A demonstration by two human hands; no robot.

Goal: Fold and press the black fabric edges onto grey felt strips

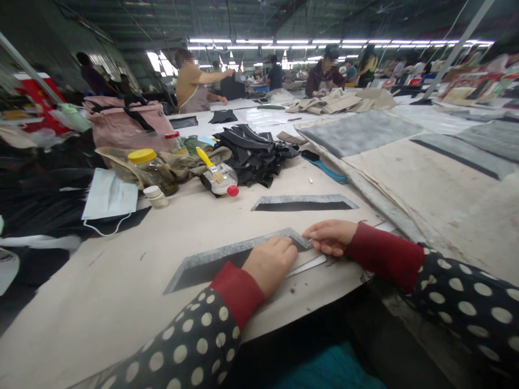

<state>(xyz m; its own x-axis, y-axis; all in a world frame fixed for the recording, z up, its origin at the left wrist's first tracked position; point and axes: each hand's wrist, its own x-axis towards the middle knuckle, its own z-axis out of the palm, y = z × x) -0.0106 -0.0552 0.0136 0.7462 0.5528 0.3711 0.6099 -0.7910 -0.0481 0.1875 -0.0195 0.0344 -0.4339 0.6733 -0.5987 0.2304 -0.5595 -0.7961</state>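
The strip of grey fabric [214, 257] lies flat and slanted at lower centre of the frame, a black band along its middle. My left hand [270, 265] covers part of it; my right hand [330, 237] touches its narrow upper-right tip.

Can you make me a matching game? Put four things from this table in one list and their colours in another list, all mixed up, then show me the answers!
Things:
1. Jar lid
2. Face mask
3. Pile of cut pieces
4. Edge of the nearest strip

Colours:
A. Black
B. Grey
C. Pale blue
D. Yellow

Right pairs: 1-D, 2-C, 3-A, 4-B
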